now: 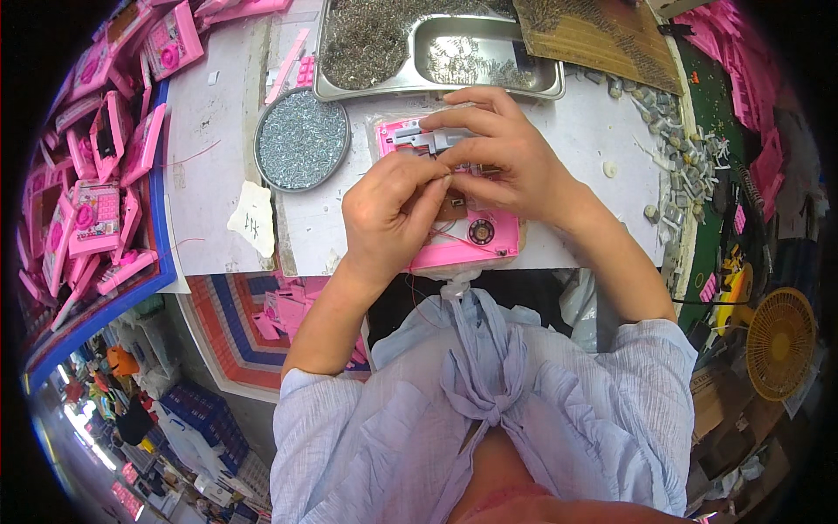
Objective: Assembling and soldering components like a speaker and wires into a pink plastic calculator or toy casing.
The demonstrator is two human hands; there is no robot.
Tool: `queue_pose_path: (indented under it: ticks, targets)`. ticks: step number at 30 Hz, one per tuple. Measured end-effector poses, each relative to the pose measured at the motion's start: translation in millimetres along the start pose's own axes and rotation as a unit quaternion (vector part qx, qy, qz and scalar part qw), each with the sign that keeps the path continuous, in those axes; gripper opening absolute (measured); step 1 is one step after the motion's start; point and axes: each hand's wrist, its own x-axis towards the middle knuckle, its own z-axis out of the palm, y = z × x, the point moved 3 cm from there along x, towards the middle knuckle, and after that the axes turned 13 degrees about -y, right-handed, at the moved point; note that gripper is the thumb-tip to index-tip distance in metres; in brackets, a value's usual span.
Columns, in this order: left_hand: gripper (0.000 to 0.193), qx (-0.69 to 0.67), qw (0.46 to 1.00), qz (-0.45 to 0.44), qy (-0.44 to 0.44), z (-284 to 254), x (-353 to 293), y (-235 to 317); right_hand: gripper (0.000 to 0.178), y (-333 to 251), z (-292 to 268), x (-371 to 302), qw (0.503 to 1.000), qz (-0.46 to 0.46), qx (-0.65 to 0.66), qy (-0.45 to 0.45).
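A pink plastic casing [463, 253] lies on the table edge in front of me, its inside facing up. It holds a round black speaker [481, 231], a brown circuit board [453, 208], thin wires and a grey plastic mechanism [434, 140] at its far end. Over its middle, my left hand [384, 210] is closed in a pinch, thumb against forefinger. My right hand [511, 157] meets it there, thumb and forefinger also pinched and its other fingers stretched over the grey mechanism. Whatever sits between the fingertips is too small to name.
A round dish of small screws [302, 140] stands left of the casing. Beyond it are a metal tray [548, 90] with small metal parts and a cardboard sheet [602, 39]. Small grey parts [672, 175] lie right. Pink toy casings [92, 218] pile up at left.
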Motion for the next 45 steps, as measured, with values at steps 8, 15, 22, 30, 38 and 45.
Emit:
queue_pose_path:
  ticks: [8, 15, 22, 30, 38, 45]
  targets:
    - [0.013, 0.047, 0.999, 0.017, -0.001, -9.0, -0.9, -0.9, 0.012, 8.7, -2.7, 2.9, 0.999, 0.007, 0.045, -0.024]
    - [0.008, 0.183, 0.981, -0.055, 0.042, -23.0, -17.0, -16.4, 0.011, 8.6, -6.0, -1.4, 0.999, 0.021, 0.031, -0.002]
    - [0.033, 0.185, 0.971, -0.035, 0.147, -13.0, -17.7, 17.2, 0.013, 7.2, -8.9, -28.6, 0.993, 0.085, 0.020, 0.082]
    - [0.022, -0.026, 0.993, -0.090, -0.070, 23.8, 24.4, 6.3, 0.015, -1.3, -20.6, -32.9, 0.987, 0.091, 0.026, 0.128]
    - [0.010, -0.234, 0.908, -0.278, -0.211, 6.5, 35.4, 0.7, 0.023, -9.6, -21.5, -35.2, 0.985, -0.020, -0.101, 0.141]
    - [0.013, -0.322, 0.872, -0.292, -0.228, 4.3, 28.5, -3.5, 0.024, -19.5, -14.0, -42.4, 0.977, -0.033, -0.149, 0.152]
